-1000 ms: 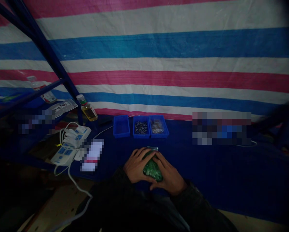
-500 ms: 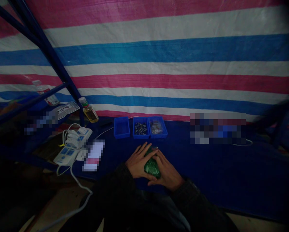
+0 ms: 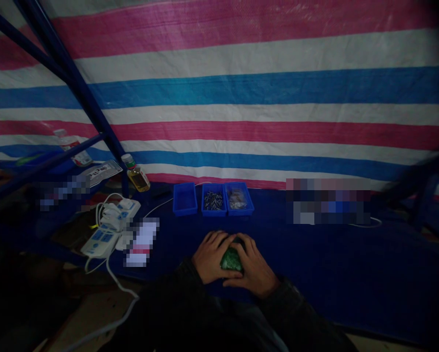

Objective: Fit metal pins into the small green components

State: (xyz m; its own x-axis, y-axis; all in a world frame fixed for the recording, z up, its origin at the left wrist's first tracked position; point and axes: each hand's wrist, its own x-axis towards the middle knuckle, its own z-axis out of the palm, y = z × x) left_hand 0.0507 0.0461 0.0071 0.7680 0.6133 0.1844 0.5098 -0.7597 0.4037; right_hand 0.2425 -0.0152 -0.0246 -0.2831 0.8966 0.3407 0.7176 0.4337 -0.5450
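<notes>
The left hand (image 3: 212,256) and right hand (image 3: 255,267) curl closed around a green bag (image 3: 232,260), fingers wrapped over it from both sides, holding it evenly between them. The bag lies on the blue cloth (image 3: 314,274), just below three blue bins (image 3: 184,199); the middle bin holds metal pins (image 3: 213,200).

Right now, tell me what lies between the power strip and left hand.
Head view: a blurred white item on the blue cloth, between power strip and left hand.
</notes>
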